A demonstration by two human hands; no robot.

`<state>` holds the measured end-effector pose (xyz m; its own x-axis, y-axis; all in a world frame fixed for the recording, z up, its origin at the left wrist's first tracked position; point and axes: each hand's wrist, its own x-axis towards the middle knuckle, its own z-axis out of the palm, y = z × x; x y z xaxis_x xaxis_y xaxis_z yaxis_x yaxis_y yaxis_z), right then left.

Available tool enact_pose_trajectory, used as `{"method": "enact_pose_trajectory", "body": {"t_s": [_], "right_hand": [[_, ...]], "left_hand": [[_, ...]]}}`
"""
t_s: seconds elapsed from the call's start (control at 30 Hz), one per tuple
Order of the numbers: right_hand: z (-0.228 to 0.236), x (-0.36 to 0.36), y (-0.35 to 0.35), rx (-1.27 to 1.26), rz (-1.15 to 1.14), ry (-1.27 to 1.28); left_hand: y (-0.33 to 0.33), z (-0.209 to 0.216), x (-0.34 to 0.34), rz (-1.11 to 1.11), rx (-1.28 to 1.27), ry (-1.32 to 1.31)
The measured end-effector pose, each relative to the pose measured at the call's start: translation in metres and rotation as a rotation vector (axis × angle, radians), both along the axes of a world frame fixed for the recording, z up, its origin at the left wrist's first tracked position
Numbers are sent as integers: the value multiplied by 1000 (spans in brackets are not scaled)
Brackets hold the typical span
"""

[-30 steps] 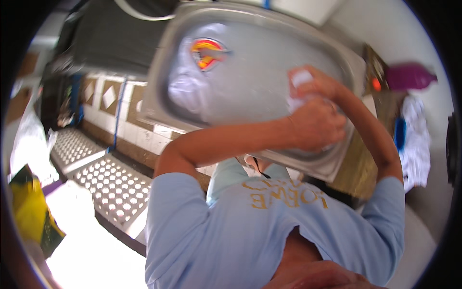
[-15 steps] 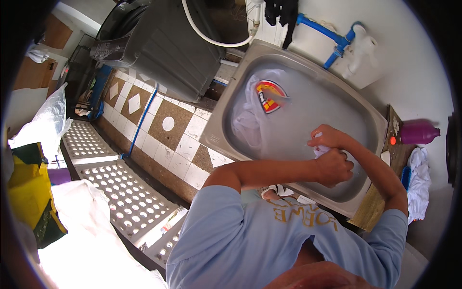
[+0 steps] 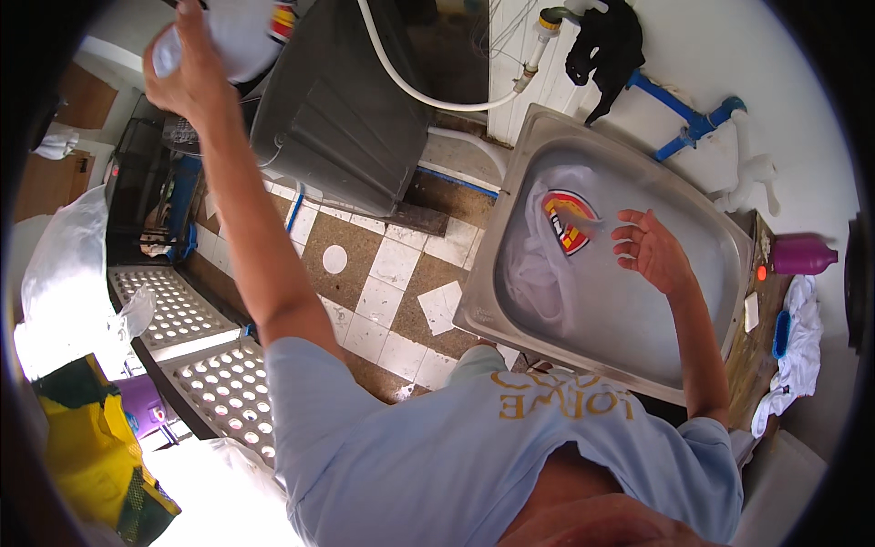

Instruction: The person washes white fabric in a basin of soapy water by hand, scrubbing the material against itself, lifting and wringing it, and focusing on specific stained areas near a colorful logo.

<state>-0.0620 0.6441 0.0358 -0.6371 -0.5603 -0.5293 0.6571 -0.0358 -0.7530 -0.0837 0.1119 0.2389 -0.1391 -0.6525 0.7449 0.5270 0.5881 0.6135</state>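
Observation:
My left hand (image 3: 193, 80) is stretched far out to the upper left, closed on a white wet-looking garment (image 3: 239, 41) with a red and yellow print at its edge. It is at the grey washing machine (image 3: 351, 118), near its top. Above the steel sink (image 3: 480, 305), my right hand (image 3: 654, 252) hovers with its fingers apart and holds nothing. Under it, cloudy water fills the basin. A second white garment (image 3: 538, 283) with a red, yellow and black print lies soaking at the basin's left side.
A white hose (image 3: 401, 87) loops beside the machine. Blue pipes (image 3: 697, 123) and a black cloth (image 3: 606, 55) are at the wall. A purple bottle (image 3: 802, 256), a blue brush (image 3: 781, 334) and white cloth (image 3: 799, 342) sit right of the sink. Perforated grey panels (image 3: 228, 383) stand left.
Both hands were together over the sink, squeezing the white garment. My left hand has swung to the upper left with it; my right hand has let go and opened.

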Motion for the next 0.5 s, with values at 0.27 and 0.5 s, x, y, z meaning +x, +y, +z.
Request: {"method": "enact_pose_trajectory", "body": {"t_s": [0.27, 0.5], "right_hand": [[-52, 7, -5, 326, -54, 239], [-88, 37, -11, 738, 293, 821]], "left_hand": [[-40, -78, 14, -17, -42, -498], [131, -197, 56, -706, -45, -758]]}}
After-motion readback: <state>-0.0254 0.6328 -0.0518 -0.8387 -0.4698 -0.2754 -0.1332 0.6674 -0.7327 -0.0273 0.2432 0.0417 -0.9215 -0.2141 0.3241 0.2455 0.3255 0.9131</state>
